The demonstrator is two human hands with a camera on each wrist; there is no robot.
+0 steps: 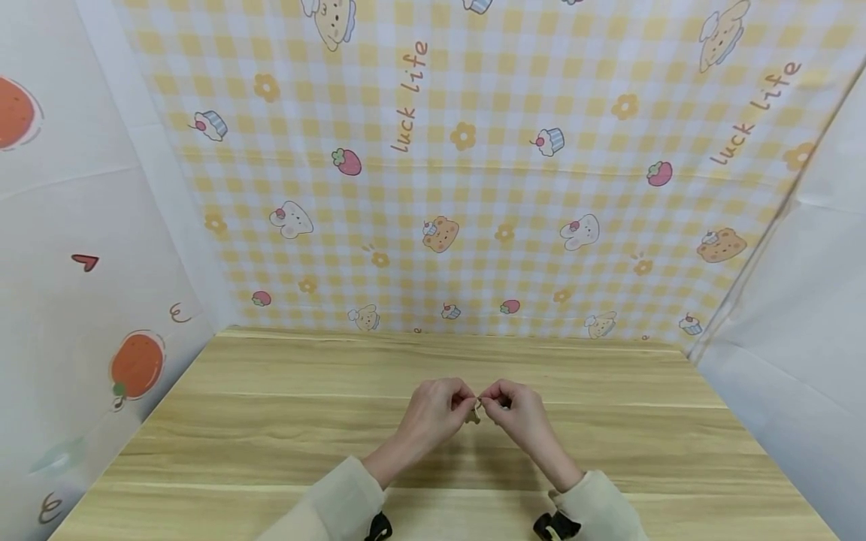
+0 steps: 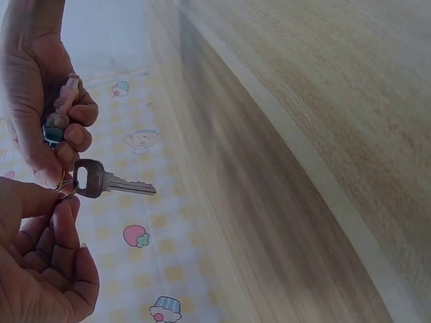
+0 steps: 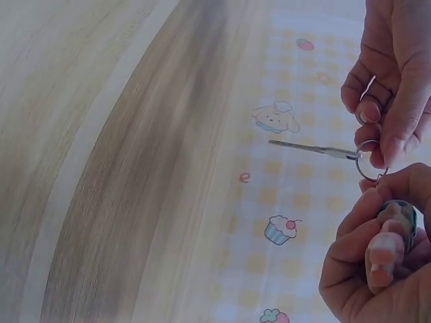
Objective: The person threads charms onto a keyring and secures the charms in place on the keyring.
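Observation:
Over the middle of the table (image 1: 304, 376), my left hand (image 1: 436, 412) pinches a metal key ring (image 3: 358, 168) between thumb and index finger. A metal key (image 2: 91, 179) hangs from this ring, its blade pointing down. From the right, my right hand (image 1: 522, 418) pinches the small metal link beside the ring. Its other fingers curl round a small charm with a pink-and-white part and a dark green part (image 3: 386, 250). The charm is partly hidden by the palm and fingers. Both hands' fingertips nearly meet at the ring.
A yellow-checked cloth (image 1: 487, 188) with cartoon prints hangs behind the table. White printed cloth (image 1: 61, 218) stands on the left, and another white sheet (image 1: 798, 300) on the right. A black strap (image 1: 556, 524) sits near the right sleeve.

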